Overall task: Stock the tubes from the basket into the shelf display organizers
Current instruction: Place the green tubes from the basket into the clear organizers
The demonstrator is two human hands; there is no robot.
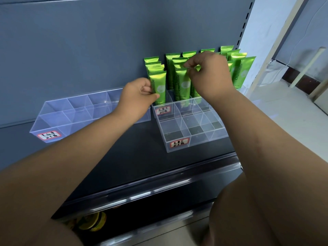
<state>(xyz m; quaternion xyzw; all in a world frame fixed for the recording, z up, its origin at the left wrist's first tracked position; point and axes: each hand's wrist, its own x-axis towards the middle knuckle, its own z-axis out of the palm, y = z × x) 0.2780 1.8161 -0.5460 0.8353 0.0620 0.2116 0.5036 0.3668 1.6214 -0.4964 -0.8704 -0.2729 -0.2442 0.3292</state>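
1. We record two bare forearms nearest the camera, the left forearm [62, 166] and the right forearm [266, 139], both reaching up and forward over the shelf.
2. The dark shelf [142, 157] stands before a grey back panel [88, 50].
3. On the shelf's left lies a long clear organizer [79, 112] with divided compartments.
4. On the right stands a front clear organizer [191, 132], and just behind it a rear clear organizer [186, 109].
5. The green tubes [236, 68] stand upright in the rear clear organizer, crimped ends up, in rows running back toward the panel.
6. The left grip [136, 98] pinches the side of the front left tube [158, 86], which stands in the rear organizer's front left compartment.
7. The right grip [209, 75] pinches the crimped top of the neighbouring tube [182, 82], which stands just beside the first, one compartment to the right.
8. Each organizer bears a red-bordered handwritten label: left label [48, 135], front label [179, 143], rear label [163, 110]. We cannot read the script.
9. Below the shelf edge we note yellow-green items [92, 222], which are too dim to identify.
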